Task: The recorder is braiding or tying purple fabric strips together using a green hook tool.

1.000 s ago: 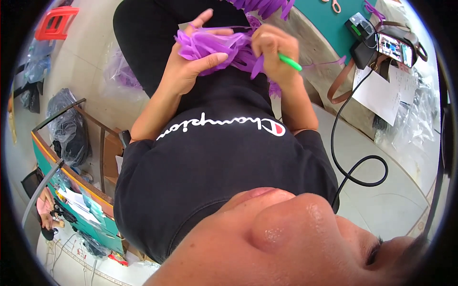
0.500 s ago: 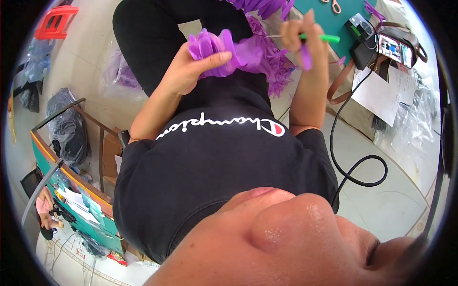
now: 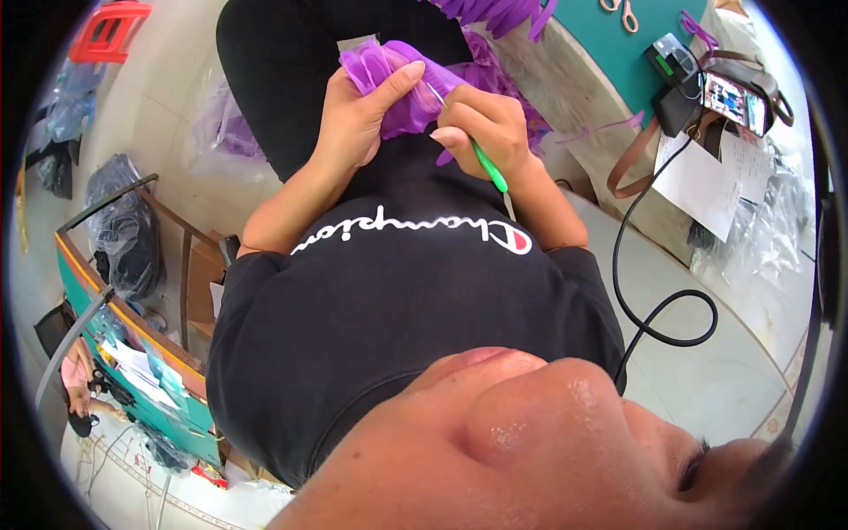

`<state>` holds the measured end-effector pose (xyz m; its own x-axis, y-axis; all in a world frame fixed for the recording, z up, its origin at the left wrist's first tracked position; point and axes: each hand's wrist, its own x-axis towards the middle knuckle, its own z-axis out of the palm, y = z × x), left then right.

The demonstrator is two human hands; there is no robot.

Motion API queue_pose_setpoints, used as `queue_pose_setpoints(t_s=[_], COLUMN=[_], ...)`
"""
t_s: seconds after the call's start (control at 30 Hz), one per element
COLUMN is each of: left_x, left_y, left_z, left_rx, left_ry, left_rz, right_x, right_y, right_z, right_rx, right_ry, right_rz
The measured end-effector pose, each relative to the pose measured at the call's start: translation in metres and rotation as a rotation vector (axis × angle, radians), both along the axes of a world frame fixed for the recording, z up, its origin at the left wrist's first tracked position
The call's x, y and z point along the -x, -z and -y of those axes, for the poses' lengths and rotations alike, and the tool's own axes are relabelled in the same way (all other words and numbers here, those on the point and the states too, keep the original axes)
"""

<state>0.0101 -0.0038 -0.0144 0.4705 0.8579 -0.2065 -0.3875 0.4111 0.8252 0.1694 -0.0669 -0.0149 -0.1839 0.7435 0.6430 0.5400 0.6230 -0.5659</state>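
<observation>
A bundle of soft purple petal-like strips (image 3: 369, 67) is pinched in my left hand (image 3: 353, 115), its thumb lying across the top. My right hand (image 3: 488, 122) is closed around a slim tool with a green handle (image 3: 489, 168). The tool's thin metal tip meets the purple material just right of my left thumb, though I cannot make out the shape of its end. Both hands are close together above my lap. More purple strips (image 3: 484, 72) lie behind my right hand, partly hidden by it.
On the right, a green-topped table (image 3: 587, 40) bears scissors (image 3: 629, 18). Nearby are a phone (image 3: 738, 102), papers (image 3: 698, 181) and a looped black cable (image 3: 620, 265). To the left are a plastic bag of purple pieces (image 3: 231, 132), a red stool (image 3: 110, 34) and another person (image 3: 78, 384).
My right hand has come down and left from its raised place, bringing the green-handled tool to the purple bundle. My left hand still holds the bundle, now turned slightly.
</observation>
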Motion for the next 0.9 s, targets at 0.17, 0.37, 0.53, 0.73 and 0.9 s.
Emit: queue_pose_setpoints(t_s=[0.17,0.37,0.53,0.73,0.9], left_x=[-0.001,0.001,0.000,0.001,0.003], left_y=[-0.001,-0.003,-0.001,0.002,0.018], left_z=[0.003,0.000,-0.007,-0.006,-0.016], left_rx=[-0.082,-0.480,-0.041,-0.536,-0.936], left_ry=[-0.060,-0.160,-0.094,0.072,-0.072], left_rz=[-0.042,-0.285,0.003,-0.323,-0.639], right_x=[0.009,0.009,-0.019,-0.008,-0.040], right_y=[-0.009,-0.021,-0.023,-0.009,-0.034], right_z=[0.004,0.004,0.005,-0.008,0.006], right_rx=[0.116,0.777,0.616,0.517,0.667], right_ry=[0.117,0.099,-0.047,0.012,-0.002], right_rz=[0.024,-0.287,-0.882,-0.467,-0.969])
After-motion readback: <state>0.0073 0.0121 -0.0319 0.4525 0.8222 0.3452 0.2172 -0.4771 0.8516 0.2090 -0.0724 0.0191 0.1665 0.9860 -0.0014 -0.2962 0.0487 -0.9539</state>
